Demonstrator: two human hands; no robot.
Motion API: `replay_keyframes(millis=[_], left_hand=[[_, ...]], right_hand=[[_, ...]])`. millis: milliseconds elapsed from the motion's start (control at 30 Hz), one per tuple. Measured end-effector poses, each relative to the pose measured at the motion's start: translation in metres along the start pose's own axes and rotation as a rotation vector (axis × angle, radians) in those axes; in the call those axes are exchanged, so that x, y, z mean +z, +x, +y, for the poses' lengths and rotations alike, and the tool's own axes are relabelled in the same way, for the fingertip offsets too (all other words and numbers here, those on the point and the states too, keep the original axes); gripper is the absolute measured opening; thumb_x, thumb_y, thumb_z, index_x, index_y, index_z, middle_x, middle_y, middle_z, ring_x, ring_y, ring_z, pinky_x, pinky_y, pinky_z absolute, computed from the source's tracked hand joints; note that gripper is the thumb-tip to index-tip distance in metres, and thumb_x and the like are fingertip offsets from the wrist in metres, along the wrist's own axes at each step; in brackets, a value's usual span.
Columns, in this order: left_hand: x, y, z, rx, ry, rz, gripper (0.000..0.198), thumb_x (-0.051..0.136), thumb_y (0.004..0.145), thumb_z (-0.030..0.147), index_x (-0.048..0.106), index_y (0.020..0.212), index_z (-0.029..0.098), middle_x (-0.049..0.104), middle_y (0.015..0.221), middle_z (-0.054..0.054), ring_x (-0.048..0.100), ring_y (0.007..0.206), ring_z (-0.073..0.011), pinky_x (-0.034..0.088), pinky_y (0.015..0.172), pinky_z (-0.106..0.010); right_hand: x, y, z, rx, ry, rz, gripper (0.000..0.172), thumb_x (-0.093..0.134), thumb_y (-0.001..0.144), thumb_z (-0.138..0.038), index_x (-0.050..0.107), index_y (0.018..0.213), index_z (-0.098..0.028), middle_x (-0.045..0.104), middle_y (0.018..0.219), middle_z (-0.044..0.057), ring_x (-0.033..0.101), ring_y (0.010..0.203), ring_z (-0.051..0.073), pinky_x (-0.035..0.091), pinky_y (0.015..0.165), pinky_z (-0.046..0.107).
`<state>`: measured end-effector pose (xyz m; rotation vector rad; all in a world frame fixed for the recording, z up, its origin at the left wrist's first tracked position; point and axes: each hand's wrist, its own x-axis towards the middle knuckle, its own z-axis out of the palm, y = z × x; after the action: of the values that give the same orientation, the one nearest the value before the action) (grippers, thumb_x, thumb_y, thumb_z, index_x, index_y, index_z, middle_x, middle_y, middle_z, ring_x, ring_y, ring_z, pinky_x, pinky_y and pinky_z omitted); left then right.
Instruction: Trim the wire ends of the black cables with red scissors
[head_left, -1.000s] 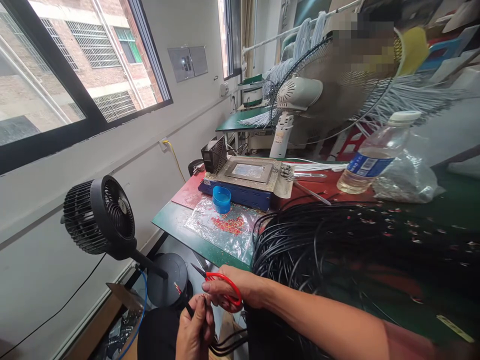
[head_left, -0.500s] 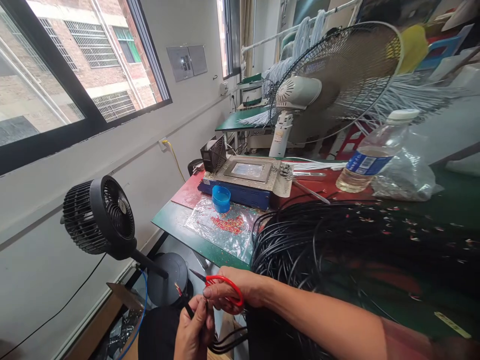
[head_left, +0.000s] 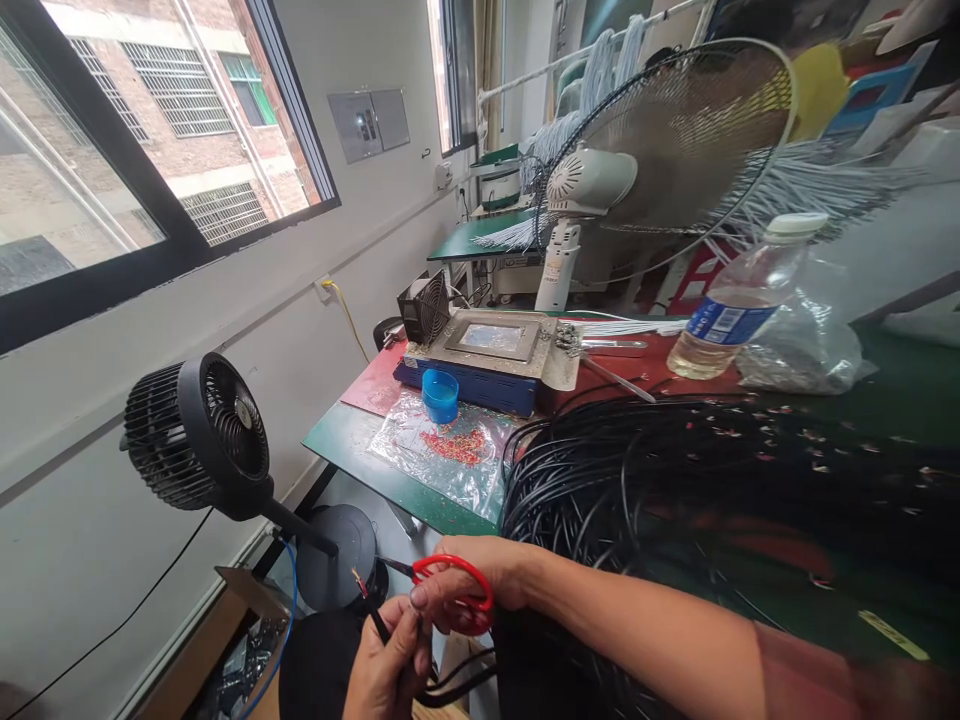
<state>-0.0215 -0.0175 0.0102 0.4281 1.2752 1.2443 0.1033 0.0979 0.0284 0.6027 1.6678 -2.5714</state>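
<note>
Scissors [head_left: 450,590] with red handles are sitting in the right hand [head_left: 469,585], with the fingers curled tight through the loops and the dark tips pointing left. That hand is hanging just off the front edge of the green counter [head_left: 352,450]. Right below it, the left hand [head_left: 390,665] is pinching a thin black wire [head_left: 375,615], and the wire's end is sticking up with small red and pale strands showing at the tip. The scissor tips are sitting very near that wire end, but whether they are touching it is too small to tell. It looks like the wire end is being trimmed or stripped. The next move is calling for a steady pinch and a small, careful snip so the thin strands are not cut off. Beside the right arm, a big pile of black wires [head_left: 675,480] is lying on the counter. A small black fan [head_left: 199,435] is standing to the left.
</note>
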Motion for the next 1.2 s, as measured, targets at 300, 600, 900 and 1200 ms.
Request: replay_keyframes(millis=[300,600,900,1200], left_hand=[[-0.003,-0.005,-0.001,-0.007,0.024,-0.041,0.038,0.076,0.047,0.045,0.062,0.059,0.012,0.041,0.040,0.005,0.029,0.037,-0.0010,0.013,0.044,-0.021],[-0.002,-0.011,0.004,-0.015,0.166,-0.118,0.036,0.072,0.053,0.045,0.054,0.049,0.014,0.039,0.041,0.004,0.029,0.042,-0.0036,0.016,0.047,-0.023],[-0.018,-0.007,-0.005,0.000,0.248,-0.144,0.035,0.067,0.059,0.047,0.058,0.062,0.014,0.044,0.045,0.003,0.034,0.048,-0.0059,0.022,0.051,-0.023],[-0.001,0.001,0.000,0.000,0.018,0.011,0.026,0.059,0.071,0.038,0.049,0.064,0.015,0.039,0.052,0.007,0.028,0.049,-0.0021,0.023,0.048,-0.015]], right_hand=[[0.002,-0.004,-0.004,0.093,-0.056,-0.101,0.036,0.068,0.062,-0.043,0.054,0.051,-0.012,0.045,0.036,-0.005,0.040,0.032,0.004,0.031,0.031,0.013],[0.000,-0.005,-0.004,0.134,-0.152,-0.155,0.039,0.072,0.059,-0.045,0.055,0.052,-0.011,0.046,0.038,-0.006,0.040,0.033,0.004,0.032,0.031,0.013],[-0.001,-0.004,-0.001,0.099,-0.118,-0.119,0.040,0.074,0.057,-0.046,0.056,0.053,-0.011,0.048,0.040,-0.005,0.042,0.034,0.004,0.031,0.032,0.014],[0.001,0.007,0.004,-0.116,0.062,0.296,0.041,0.068,0.063,-0.049,0.055,0.054,-0.011,0.041,0.035,-0.007,0.034,0.031,0.003,0.023,0.032,0.016]])
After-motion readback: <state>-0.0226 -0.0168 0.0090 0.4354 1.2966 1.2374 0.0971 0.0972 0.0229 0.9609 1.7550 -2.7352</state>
